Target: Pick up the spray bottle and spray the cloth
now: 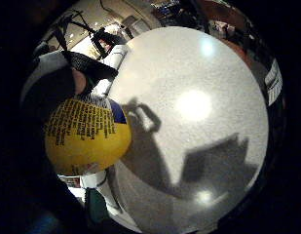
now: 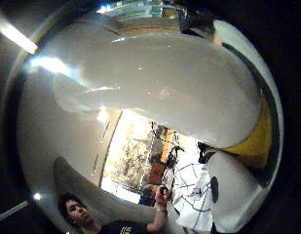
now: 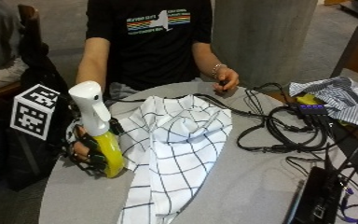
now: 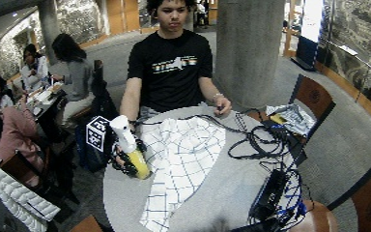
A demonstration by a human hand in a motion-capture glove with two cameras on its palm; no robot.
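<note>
Fingers [image 3: 95, 156] curl round the spray bottle [image 3: 98, 126]; cloth [image 3: 176, 144] on round grey table [image 3: 241, 186]; concrete pillar [image 3: 263, 42] behind.

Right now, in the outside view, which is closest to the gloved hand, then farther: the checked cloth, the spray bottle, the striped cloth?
1. Spray bottle: held in the gloved right hand.
2. Checked cloth: beside the bottle, mid-table.
3. Striped cloth: far across the table.

Black T-shirt [image 3: 148, 42] with striped print; bracelet [image 3: 216, 70], perhaps beaded.

Black cables [image 3: 272, 126] and a striped shirt [image 3: 340, 95] on the round table [image 3: 241, 186].
</note>
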